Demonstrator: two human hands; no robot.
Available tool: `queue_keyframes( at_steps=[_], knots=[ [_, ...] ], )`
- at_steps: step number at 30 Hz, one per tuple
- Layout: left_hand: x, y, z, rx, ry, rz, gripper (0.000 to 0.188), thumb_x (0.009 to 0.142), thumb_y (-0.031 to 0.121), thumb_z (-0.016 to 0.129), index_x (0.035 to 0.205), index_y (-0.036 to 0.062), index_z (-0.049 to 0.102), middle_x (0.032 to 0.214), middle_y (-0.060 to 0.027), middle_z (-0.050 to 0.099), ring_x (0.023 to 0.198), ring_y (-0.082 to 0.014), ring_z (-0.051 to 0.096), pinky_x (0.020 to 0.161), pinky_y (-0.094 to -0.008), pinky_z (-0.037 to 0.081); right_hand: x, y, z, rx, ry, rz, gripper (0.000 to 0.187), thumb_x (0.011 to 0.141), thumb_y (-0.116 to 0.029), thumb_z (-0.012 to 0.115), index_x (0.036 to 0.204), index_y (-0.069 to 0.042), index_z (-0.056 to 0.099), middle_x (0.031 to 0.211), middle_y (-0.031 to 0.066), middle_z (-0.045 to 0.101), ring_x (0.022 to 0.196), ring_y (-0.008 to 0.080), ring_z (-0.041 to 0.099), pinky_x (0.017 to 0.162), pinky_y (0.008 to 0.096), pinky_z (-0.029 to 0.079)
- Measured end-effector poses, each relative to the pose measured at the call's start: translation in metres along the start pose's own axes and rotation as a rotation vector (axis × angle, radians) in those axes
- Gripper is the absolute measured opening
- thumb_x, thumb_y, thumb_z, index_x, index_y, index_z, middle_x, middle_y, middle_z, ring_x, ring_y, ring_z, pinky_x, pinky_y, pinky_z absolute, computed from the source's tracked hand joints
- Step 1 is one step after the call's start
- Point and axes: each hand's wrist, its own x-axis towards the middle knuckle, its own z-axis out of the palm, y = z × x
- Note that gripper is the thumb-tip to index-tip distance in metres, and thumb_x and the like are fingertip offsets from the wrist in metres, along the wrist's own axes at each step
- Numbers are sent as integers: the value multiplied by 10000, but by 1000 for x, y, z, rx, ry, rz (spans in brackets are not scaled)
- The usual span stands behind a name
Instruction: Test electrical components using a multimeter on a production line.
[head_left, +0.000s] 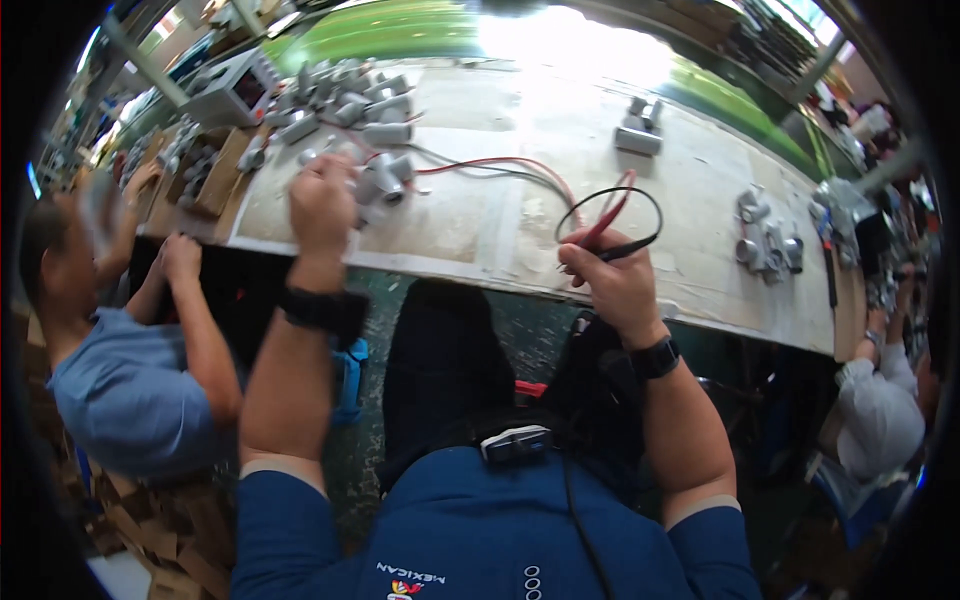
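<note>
My right hand (618,272) is closed around a pair of test leads (607,222), one red and one black, above the table's near edge. Their wires loop over the hand, and a red and a black wire run left across the tabletop. My left hand (322,205) is raised at the left, its fingers curled but smeared by motion. Whether anything is in them cannot be made out. Close to its right lie several grey cylindrical parts (385,178). Beyond it spreads a larger pile of similar grey cylinders (350,100), some with short wires.
A worn white table (480,225) spans the front. Grey parts stand in groups at back right (640,128) and right (768,240). At left are a cardboard box of parts (205,175) and a co-worker in blue (150,380). Another person in white (880,410) works at right.
</note>
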Motion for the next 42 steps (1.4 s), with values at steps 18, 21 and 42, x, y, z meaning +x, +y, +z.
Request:
queue_keyframes(
  at_steps=[18, 21, 42],
  knots=[
    [-10, 85, 314, 578, -915, 843, 418, 898, 230, 778, 1275, 82, 673, 1300, -151, 630, 1235, -319, 606, 1071, -398, 492, -4, 9, -54, 8, 81, 12, 157, 925, -98, 793, 1025, 13, 746, 824, 36, 726, 702, 82, 647, 615, 236, 530],
    [-17, 90, 342, 684, -931, 689, 448, 886, 224, 787, 1298, 94, 671, 1306, -143, 637, 1235, -312, 610, 1073, -389, 493, -6, 14, -55, 43, 100, -13, 159, 925, -99, 794, 1027, 12, 745, 832, 41, 731, 714, 88, 656, 620, 238, 534],
    [-147, 34, 55, -1077, -850, -900, 452, 1040, 212, 614, 1401, -38, 507, 1185, -208, 691, 1056, -358, 718, 918, -430, 615, -4, 10, -7, 274, 41, -27, 147, 974, -96, 727, 1054, 28, 718, 854, 98, 730, 707, 143, 669, 609, 259, 534]
  ],
)
